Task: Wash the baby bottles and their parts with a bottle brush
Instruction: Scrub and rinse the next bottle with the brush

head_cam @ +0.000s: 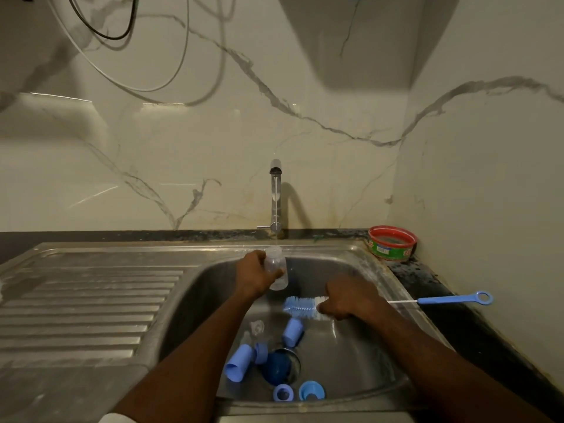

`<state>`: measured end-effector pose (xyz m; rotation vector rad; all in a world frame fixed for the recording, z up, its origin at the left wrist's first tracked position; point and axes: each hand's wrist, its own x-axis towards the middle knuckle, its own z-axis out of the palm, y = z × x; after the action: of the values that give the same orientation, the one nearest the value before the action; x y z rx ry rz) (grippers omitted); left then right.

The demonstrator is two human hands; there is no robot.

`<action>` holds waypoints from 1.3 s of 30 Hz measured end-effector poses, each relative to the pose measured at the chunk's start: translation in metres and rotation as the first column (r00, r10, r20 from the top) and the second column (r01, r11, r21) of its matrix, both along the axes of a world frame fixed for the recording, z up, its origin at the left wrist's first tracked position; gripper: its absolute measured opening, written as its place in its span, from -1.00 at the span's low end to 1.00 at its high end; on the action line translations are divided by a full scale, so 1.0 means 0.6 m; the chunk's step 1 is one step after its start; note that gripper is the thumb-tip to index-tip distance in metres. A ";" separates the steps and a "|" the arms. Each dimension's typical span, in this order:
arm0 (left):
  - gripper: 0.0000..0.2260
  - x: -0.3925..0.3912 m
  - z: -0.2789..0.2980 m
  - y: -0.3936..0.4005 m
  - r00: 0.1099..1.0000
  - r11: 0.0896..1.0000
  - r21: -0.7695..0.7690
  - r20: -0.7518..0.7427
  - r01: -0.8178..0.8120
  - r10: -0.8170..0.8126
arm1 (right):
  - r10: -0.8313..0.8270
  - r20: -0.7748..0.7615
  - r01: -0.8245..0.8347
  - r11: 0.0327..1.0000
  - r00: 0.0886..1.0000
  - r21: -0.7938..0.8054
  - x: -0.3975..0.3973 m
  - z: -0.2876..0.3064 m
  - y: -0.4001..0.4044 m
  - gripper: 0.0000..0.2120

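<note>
My left hand [254, 274] grips a clear baby bottle [276, 270] upright under the tap [275, 196], from which a thin stream of water runs into its mouth. My right hand [346, 297] holds the bottle brush by its bristled end; the blue bristles [300, 306] point left toward the bottle and the blue handle [454, 299] sticks out right over the counter. On the sink floor lie blue caps [239, 363] [293, 331], two blue screw rings [283, 393] [311, 391] and a clear teat [257, 327].
The steel sink basin [375, 355] has a ribbed drainboard [91, 300] on its left. A round red-rimmed green tub [392, 242] stands at the back right corner on the dark counter. A dark blue object [276, 367] sits over the drain.
</note>
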<state>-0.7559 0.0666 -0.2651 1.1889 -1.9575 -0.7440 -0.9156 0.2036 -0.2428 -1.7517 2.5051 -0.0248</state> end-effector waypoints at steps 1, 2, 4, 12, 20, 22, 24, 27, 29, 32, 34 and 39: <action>-0.53 0.000 0.000 0.000 1.000 1.000 -0.005 -0.005 -0.004 0.004 | -0.003 0.007 0.002 1.000 1.000 0.007 0.000 -0.001 0.000 -0.76; -0.54 0.001 0.001 -0.001 1.000 1.000 -0.010 -0.007 -0.006 0.006 | -0.003 0.010 0.003 1.000 1.000 0.014 0.001 -0.001 0.000 -0.78; -0.55 0.002 0.001 -0.001 1.000 1.000 -0.017 -0.002 -0.002 0.002 | 0.008 0.000 -0.008 0.999 1.000 0.038 0.003 -0.001 -0.001 -0.78; -0.53 -0.001 -0.001 -0.001 1.000 1.000 -0.027 -0.008 0.012 -0.012 | 0.012 0.022 -0.013 0.999 1.000 0.050 -0.001 -0.012 -0.005 -0.83; -0.53 -0.001 -0.003 -0.004 1.000 0.999 -0.037 0.009 0.002 -0.002 | 0.018 0.013 -0.019 0.996 1.000 0.092 -0.001 -0.013 -0.008 -0.77; -0.52 -0.001 0.000 -0.003 1.000 0.998 -0.057 0.002 -0.007 0.007 | 0.033 0.008 -0.033 0.995 0.999 0.096 -0.002 -0.012 -0.007 -0.77; -0.50 -0.002 0.007 -0.002 0.999 0.996 -0.088 -0.052 -0.022 0.017 | 0.044 0.005 -0.044 0.994 0.999 0.099 -0.003 -0.011 -0.006 -0.77; -0.59 0.003 0.003 -0.004 0.999 0.998 -0.064 -0.048 -0.025 0.022 | 0.055 -0.003 -0.054 0.992 0.999 0.110 -0.005 -0.009 -0.005 -0.73; -0.66 0.008 -0.002 -0.003 0.997 0.999 -0.039 0.083 -0.005 0.008 | 0.057 -0.013 -0.055 0.992 0.998 0.113 -0.005 -0.010 -0.006 -0.69; -0.59 0.005 -0.001 -0.006 1.000 0.996 -0.087 -0.028 -0.009 0.006 | 0.054 0.014 -0.055 0.993 0.998 0.103 -0.007 -0.012 -0.007 -0.70; -0.59 0.004 -0.002 -0.003 1.000 0.997 -0.074 0.015 -0.003 0.004 | 0.054 0.027 -0.057 0.994 0.998 0.099 -0.007 -0.013 -0.007 -0.70; -0.56 0.007 -0.003 -0.005 1.000 0.994 -0.112 0.009 0.013 -0.012 | 0.072 0.017 -0.073 0.992 0.997 0.100 -0.009 -0.013 -0.008 -0.74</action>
<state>-0.7517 0.0633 -0.2671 1.1146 -1.9879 -0.6278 -0.9213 0.1988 -0.2506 -1.7944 2.3866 0.0920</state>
